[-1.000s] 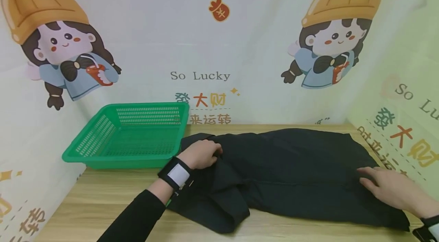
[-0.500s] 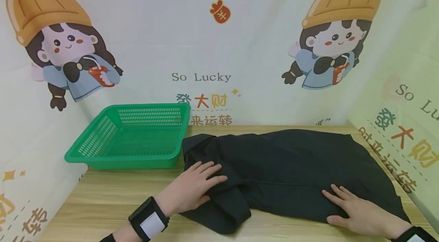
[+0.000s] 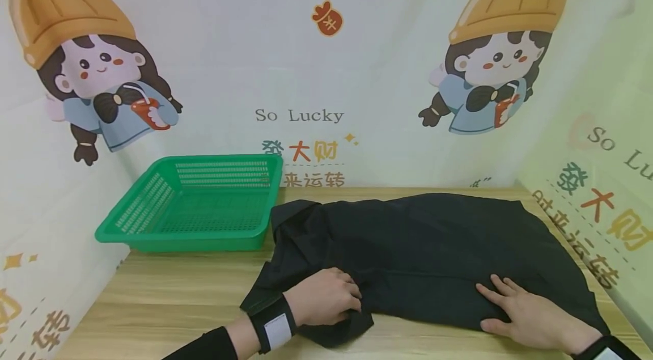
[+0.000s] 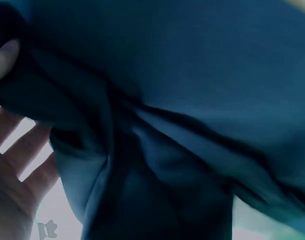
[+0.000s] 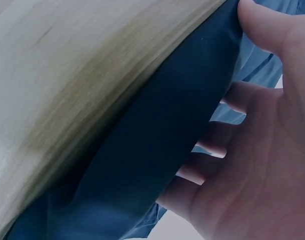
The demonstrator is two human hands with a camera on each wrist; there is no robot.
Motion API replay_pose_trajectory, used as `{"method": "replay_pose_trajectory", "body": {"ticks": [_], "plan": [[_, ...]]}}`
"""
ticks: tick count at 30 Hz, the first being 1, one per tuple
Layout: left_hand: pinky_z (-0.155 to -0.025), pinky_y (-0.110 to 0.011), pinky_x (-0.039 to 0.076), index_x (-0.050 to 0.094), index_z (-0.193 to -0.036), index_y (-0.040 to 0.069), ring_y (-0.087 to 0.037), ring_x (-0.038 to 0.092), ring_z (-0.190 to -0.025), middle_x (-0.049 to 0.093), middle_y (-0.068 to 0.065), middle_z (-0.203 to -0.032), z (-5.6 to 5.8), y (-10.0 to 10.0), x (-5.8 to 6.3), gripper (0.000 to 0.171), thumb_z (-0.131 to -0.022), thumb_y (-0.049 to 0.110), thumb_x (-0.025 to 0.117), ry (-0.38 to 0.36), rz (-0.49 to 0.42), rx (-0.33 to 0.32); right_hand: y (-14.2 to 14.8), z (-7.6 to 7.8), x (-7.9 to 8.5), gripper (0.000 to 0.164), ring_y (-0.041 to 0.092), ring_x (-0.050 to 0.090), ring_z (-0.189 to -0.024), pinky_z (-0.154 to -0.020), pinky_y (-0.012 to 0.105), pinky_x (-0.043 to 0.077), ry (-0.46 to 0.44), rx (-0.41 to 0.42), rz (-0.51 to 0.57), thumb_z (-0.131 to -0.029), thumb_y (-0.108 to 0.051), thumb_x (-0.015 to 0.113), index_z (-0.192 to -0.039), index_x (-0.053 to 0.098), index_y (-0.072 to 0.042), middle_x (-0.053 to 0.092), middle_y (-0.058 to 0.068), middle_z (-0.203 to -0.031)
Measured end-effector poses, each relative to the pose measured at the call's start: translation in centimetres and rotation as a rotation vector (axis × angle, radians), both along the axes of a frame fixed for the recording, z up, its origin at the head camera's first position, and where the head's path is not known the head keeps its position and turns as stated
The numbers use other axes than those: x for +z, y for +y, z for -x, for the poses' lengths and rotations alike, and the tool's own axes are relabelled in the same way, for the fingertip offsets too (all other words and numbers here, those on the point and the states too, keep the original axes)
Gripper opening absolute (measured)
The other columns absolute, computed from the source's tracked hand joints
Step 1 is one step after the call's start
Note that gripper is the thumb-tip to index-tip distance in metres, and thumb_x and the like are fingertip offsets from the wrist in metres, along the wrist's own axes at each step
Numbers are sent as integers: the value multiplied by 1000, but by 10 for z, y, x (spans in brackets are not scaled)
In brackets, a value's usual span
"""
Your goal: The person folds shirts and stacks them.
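A black cloth garment [image 3: 433,252] lies spread along the table, bunched in folds at its left end. My left hand [image 3: 326,296] is over those folds, fingers curled in the head view. In the left wrist view a fold of the garment [image 4: 157,145] runs between the thumb and the fingers [image 4: 27,150], so the hand grips it. My right hand [image 3: 530,314] rests on the garment's near right part with its fingers spread. In the right wrist view the right hand [image 5: 247,135] has its thumb and fingertips along the garment's near edge.
A green plastic basket [image 3: 219,207] with slotted sides stands at the back left, its right side close to the garment. Wood-grain table [image 3: 168,297] shows in front of it. A printed white cloth backdrop [image 3: 382,82] rises behind and at both sides.
My left hand left the garment's upper left folds, came nearer with fingers spread, then moved right and took hold of the lower fold. My right hand slid left and nearer, then stayed.
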State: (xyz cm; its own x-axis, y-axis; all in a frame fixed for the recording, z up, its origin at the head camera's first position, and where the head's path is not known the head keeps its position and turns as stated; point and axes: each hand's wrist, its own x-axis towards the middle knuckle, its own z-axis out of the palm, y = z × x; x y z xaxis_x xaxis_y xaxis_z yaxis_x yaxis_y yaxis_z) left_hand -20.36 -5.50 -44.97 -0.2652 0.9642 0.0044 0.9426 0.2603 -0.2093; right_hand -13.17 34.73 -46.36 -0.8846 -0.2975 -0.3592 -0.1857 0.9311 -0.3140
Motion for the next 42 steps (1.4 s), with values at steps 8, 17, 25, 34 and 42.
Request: {"method": "replay_pose_trajectory", "body": {"ticks": [8,17,25,34,42], "plan": [[-71,-13,49,76,-108,24,3,61,-70,77,10,-99,17,25,41,20,-96,17,62,-379,-135,167,-12,3,11,77,62,29,-138,-100,71,36,-55,-19,16,-94,-58,54,-147,46,-2,33,40,-151],[-62,-15,36,75,-112,21,-3,47,-59,75,6,-101,36,47,95,27,-95,10,58,-512,-323,223,-31,11,23,74,55,43,-134,-102,66,39,-50,-18,51,-94,-58,54,-146,49,-5,43,33,-149],[-80,-25,49,74,-115,14,-14,64,-92,74,-3,-114,67,79,104,25,-97,13,58,-575,-563,409,-32,20,23,69,52,54,-125,-100,64,43,13,3,49,-94,-53,57,-140,55,-2,52,33,-140],[-82,-30,51,67,-126,16,-20,68,-97,73,-7,-115,87,74,31,36,-91,9,64,-527,-393,595,-44,28,21,64,42,62,-120,-98,58,48,63,-34,52,-93,-47,62,-137,58,-1,62,24,-134],[-109,-44,46,40,-152,16,-27,57,-131,55,-10,-146,67,32,49,69,-92,32,70,-518,-347,636,-93,12,38,85,43,53,-131,-104,56,46,329,-119,160,-96,-60,50,-151,36,3,47,27,-149]]}}
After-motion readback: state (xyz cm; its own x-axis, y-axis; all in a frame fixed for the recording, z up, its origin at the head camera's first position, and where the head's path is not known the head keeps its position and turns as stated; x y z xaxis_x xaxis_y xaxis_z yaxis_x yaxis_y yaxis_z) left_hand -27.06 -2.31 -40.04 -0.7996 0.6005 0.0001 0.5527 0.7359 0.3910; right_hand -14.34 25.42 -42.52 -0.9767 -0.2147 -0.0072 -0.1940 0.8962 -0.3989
